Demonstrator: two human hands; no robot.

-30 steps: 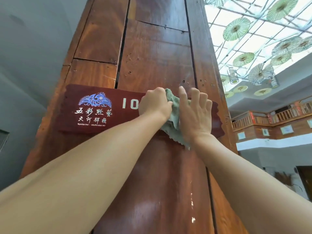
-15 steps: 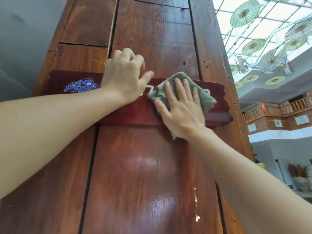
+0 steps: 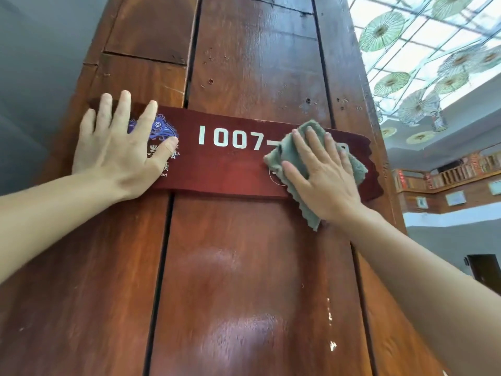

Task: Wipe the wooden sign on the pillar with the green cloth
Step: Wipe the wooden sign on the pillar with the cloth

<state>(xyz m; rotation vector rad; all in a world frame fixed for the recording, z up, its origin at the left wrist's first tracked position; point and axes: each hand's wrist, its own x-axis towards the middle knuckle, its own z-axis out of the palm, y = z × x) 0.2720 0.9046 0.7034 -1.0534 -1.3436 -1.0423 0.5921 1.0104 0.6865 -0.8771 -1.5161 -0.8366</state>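
Note:
A dark red wooden sign (image 3: 222, 169) with white "1007-" and a blue fish emblem is fixed across a tall brown wooden pillar (image 3: 244, 280). My right hand (image 3: 322, 177) lies flat on the green cloth (image 3: 291, 153) and presses it against the sign's right part, covering the characters there. The cloth's lower corner hangs just below the sign. My left hand (image 3: 119, 150) rests flat with fingers spread on the sign's left end, hiding part of the emblem and lettering.
A grey wall (image 3: 35, 77) stands to the pillar's left. At the right, green paper umbrellas (image 3: 379, 31) hang under a glass roof, above a wooden balcony railing (image 3: 447, 177). A dark doorway (image 3: 485, 270) shows at lower right.
My left hand slid left along the sign from its middle to its left end, uncovering the number. My right hand, flat on the cloth, stays at the sign's right part.

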